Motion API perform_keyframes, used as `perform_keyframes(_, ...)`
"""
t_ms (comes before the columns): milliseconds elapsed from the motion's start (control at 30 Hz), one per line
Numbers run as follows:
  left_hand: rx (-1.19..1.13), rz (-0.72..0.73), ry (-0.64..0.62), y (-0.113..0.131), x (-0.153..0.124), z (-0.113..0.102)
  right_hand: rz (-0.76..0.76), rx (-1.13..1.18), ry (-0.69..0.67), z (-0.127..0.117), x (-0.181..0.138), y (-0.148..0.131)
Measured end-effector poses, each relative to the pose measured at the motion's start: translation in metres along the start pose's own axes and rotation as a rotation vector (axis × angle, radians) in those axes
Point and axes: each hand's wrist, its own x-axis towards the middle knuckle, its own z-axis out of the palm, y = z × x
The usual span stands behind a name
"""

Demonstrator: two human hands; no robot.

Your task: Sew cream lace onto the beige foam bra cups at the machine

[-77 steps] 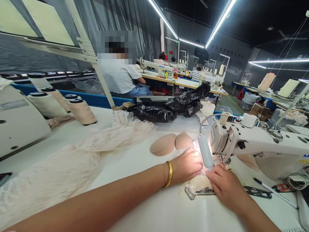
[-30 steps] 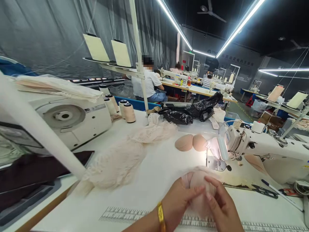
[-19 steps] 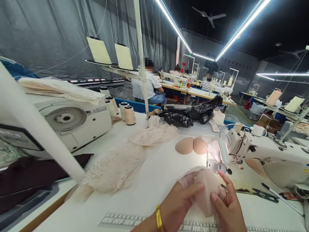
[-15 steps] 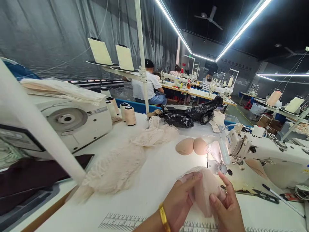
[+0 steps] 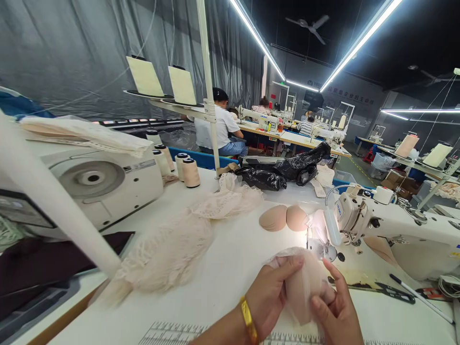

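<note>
Between my two hands is a pale pink bra cup (image 5: pixel 304 287) with sheer fabric over it, held above the white table (image 5: pixel 230 268). My left hand (image 5: pixel 275 292) grips its left side, the thumb lying across the upper edge. On the right side, the thumb and fingers of my right hand (image 5: pixel 336 304) close on the cup, with the index finger raised. Just beyond my hands, more bra cups (image 5: pixel 275 218) lie beside the lit needle area of a sewing machine (image 5: pixel 373 215). A pinkish piece of fabric (image 5: pixel 318 224) rests by the needle plate.
Cream lace fabric (image 5: pixel 172 258) is heaped on the left. Thread cones (image 5: pixel 190 172) and a black plastic bag (image 5: pixel 264 177) sit at the back. Black snips (image 5: pixel 397 292) and a white pen (image 5: pixel 420 298) lie right. A printed ruler (image 5: pixel 172 332) runs along the front. A co-worker (image 5: pixel 219 127) sits beyond.
The cup has turned slightly in my hands, showing more of its outer face. Both hands keep their hold in nearly the same place. The view has shifted slightly.
</note>
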Motion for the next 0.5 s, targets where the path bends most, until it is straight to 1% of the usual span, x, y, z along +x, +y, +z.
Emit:
perform_keyframes(33,0.007,-0.005,-0.007,0.004,-0.001,0.001,-0.007,-0.035,-0.043,-0.003,-0.002,0.001)
perform_keyframes(67,0.027,-0.020,-0.039,0.008,-0.002,0.001,-0.019,-0.093,-0.086,-0.008,-0.003,0.000)
perform_keyframes(100,0.073,-0.039,-0.107,0.013,-0.003,0.001,-0.050,-0.185,-0.124,-0.013,-0.003,-0.003)
perform_keyframes(133,0.161,-0.044,-0.213,0.018,-0.005,0.000,-0.116,-0.327,-0.163,-0.019,-0.002,-0.008)
perform_keyframes(167,0.308,-0.012,-0.360,0.024,-0.006,-0.001,-0.208,-0.496,-0.202,-0.026,0.001,-0.016)
perform_keyframes(233,0.665,0.118,-0.691,0.031,-0.003,-0.005,-0.453,-0.869,-0.295,-0.039,0.012,-0.038)
perform_keyframes(267,0.831,0.205,-0.829,0.033,0.001,-0.007,-0.523,-0.961,-0.327,-0.045,0.021,-0.049)
perform_keyframes(300,0.992,0.316,-0.927,0.033,0.008,-0.008,-0.575,-1.030,-0.355,-0.050,0.030,-0.060)
perform_keyframes(333,1.151,0.433,-0.992,0.031,0.016,-0.009,-0.634,-1.120,-0.405,-0.054,0.041,-0.070)
perform_keyframes(367,1.301,0.546,-1.030,0.029,0.026,-0.008,-0.718,-1.270,-0.476,-0.058,0.052,-0.077)
perform_keyframes(433,1.586,0.740,-1.070,0.024,0.047,-0.005,-0.869,-1.510,-0.575,-0.064,0.071,-0.084)
perform_keyframes(467,1.687,0.785,-1.088,0.022,0.056,-0.003,-0.905,-1.564,-0.588,-0.067,0.079,-0.085)
perform_keyframes(500,1.731,0.773,-1.106,0.021,0.065,-0.001,-0.914,-1.572,-0.577,-0.069,0.085,-0.084)
